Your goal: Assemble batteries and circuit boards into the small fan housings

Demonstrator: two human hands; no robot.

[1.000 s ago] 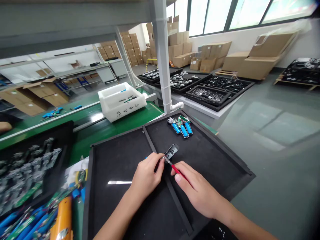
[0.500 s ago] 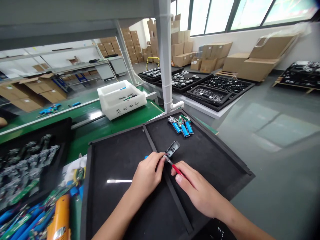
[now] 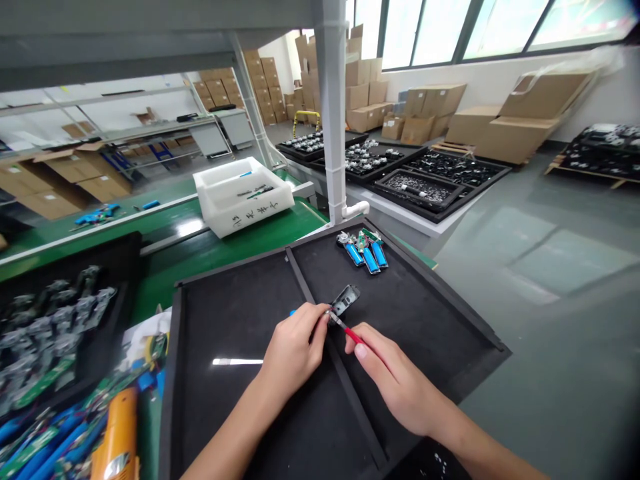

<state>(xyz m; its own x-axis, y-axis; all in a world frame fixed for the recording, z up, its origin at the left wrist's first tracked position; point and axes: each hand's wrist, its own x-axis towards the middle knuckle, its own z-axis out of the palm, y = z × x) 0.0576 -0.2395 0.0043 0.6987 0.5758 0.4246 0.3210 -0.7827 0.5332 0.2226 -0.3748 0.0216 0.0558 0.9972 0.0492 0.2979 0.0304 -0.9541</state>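
Observation:
In my left hand [image 3: 297, 340], the fingers are pinched on a small grey plastic housing [image 3: 346, 300], whose hollow inner side faces up. A bit of blue shows behind the knuckles. My right hand [image 3: 393, 373] is wrapped around a red-handled tool [image 3: 353, 333] with a metal tip; its exact kind is unclear. That tip meets the near end of the housing, right beside my left fingertips, which hide the contact point. Both hands are over a divided black tray [image 3: 425, 327]. Several blue battery cells with circuit boards [image 3: 367, 253] lie at its far corner.
A thin white, brush-like item [image 3: 240, 361] lies in the tray's left half. To the left are an orange tool [image 3: 117, 433], blue cells with boards [image 3: 55, 440] and a tray of grey parts [image 3: 55, 320]. A white bin [image 3: 245, 217] stands behind, near a post [image 3: 333, 120].
My right hand has shifted very slightly, with the red-handled tool still at the housing. My left hand keeps its grip, and the view has moved a little.

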